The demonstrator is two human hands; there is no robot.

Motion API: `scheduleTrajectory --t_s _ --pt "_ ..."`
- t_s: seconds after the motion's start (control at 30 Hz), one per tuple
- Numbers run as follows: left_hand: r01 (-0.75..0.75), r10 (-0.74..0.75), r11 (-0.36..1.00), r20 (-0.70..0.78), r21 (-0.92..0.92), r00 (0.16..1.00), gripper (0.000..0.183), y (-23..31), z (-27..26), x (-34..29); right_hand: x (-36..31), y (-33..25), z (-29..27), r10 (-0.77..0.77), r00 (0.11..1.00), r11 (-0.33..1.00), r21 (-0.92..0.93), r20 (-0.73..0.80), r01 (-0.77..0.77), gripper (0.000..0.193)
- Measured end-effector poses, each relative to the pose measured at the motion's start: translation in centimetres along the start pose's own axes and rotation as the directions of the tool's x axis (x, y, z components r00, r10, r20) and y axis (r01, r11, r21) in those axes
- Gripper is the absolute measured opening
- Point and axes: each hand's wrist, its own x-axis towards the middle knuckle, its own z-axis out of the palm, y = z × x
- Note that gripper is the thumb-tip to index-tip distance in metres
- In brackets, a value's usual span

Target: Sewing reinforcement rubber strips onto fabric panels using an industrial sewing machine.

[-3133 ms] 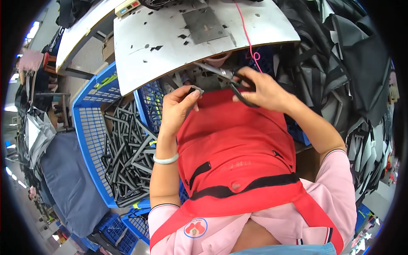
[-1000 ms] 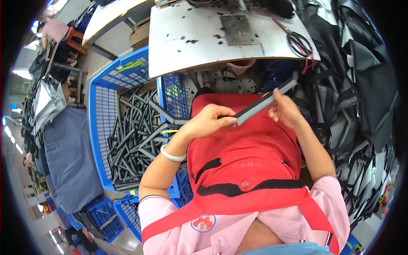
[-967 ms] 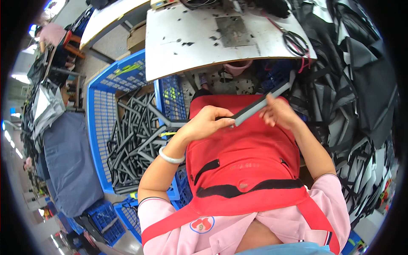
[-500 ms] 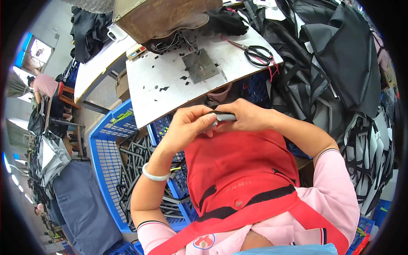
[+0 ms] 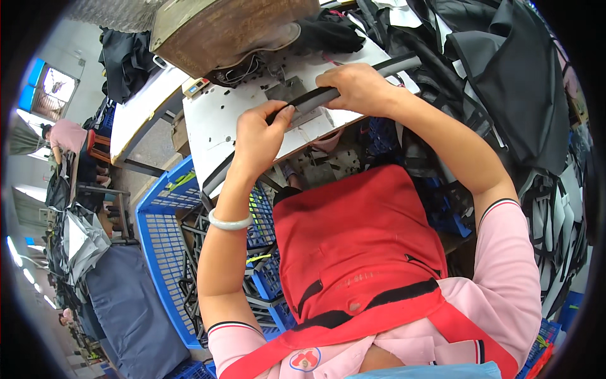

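Note:
A long, narrow grey-and-black strip (image 5: 396, 66) stretches across in front of me, above the white table's near edge. My left hand (image 5: 264, 131) is closed on it, thumb on top, and its lower end slants down past my left wrist toward the blue crate. Farther right, my right hand (image 5: 358, 91) grips the same strip with the fingers wrapped round it, and the other end sticks out beyond that hand. The strip and my right hand largely hide the scissors on the table. A red apron (image 5: 360, 234) covers my lap.
On the white table (image 5: 205, 129) lie a grey metal plate (image 5: 285, 90), black scraps and a brown box-like machine part (image 5: 221, 31). A blue crate (image 5: 165, 252) of bent dark strips stands at left. Black fabric (image 5: 511, 82) is heaped at right. A person (image 5: 66, 136) sits far left.
Both hands have moved up and away from the apron to over the table edge, and apart. The strip, mostly hidden between them before, now extends in a long line.

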Motion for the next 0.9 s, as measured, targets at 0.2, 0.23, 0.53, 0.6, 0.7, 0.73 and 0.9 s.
scheduleTrajectory --t_s 0.2,0.23,0.53,0.6,0.7,0.73,0.9 --pt "0.083 -0.081 0.990 0.027 -0.117 0.996 0.025 -1.2 0.5 2.1 1.4 1.1 0.0 0.047 0.999 0.997 0.056 -0.004 -0.047 0.033" --pt "0.119 -0.117 0.987 0.019 -0.110 0.993 0.025 -1.2 0.6 2.2 1.7 1.2 -0.1 0.066 0.997 0.997 0.033 0.028 -0.067 0.034" --pt "0.113 -0.112 0.989 0.019 -0.099 0.994 0.028 -2.6 0.0 3.3 3.0 1.9 0.8 0.019 1.000 1.000 -0.016 -0.021 -0.020 0.038" --pt "0.098 -0.097 0.989 0.015 -0.109 0.995 0.028 -2.8 -0.1 3.6 3.3 2.2 1.0 0.005 0.999 1.000 -0.019 -0.041 -0.006 0.038" --pt "0.098 -0.095 0.981 0.023 -0.165 0.995 0.028 -2.9 0.1 4.2 3.7 2.8 1.2 -0.007 0.996 1.000 -0.011 -0.087 0.006 0.041" --pt "0.122 -0.119 0.975 0.027 -0.186 0.993 0.028 -2.9 0.1 4.6 4.0 3.0 1.2 0.001 0.997 1.000 -0.009 -0.083 -0.001 0.042" --pt "0.168 -0.169 0.942 0.023 -0.291 0.985 0.028 -4.6 -0.4 5.4 4.9 2.8 1.2 0.073 0.992 0.997 0.021 -0.105 -0.072 0.045"
